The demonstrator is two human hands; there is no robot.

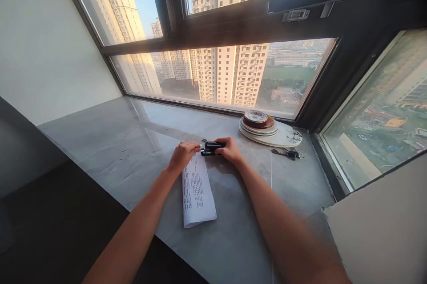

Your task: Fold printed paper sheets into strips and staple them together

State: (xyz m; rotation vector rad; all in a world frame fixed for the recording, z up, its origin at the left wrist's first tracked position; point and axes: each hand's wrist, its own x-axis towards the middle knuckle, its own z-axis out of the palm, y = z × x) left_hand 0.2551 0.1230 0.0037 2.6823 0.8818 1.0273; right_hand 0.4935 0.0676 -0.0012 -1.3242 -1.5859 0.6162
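Observation:
A folded sheet of printed paper (199, 190) lies lengthwise on the grey tiled sill. At its far end my left hand (183, 156) is closed on the paper, fingers together and pointing right. My right hand (230, 150) grips a black stapler (212, 146) from the right, thumb and fingers wrapped round its back part. The stapler's front end meets the paper's far edge beside my left fingertips. Whether its jaws are pressed together on the paper I cannot make out. A small dark piece (204, 140) lies just beyond the stapler.
Stacked plates (258, 129), with a small patterned dish (255, 116) on top, sit on a larger oval plate (290, 136) near the window corner. Keys (291, 154) lie in front of it. Dark window frames (213, 30) border the tiled sill (133, 150).

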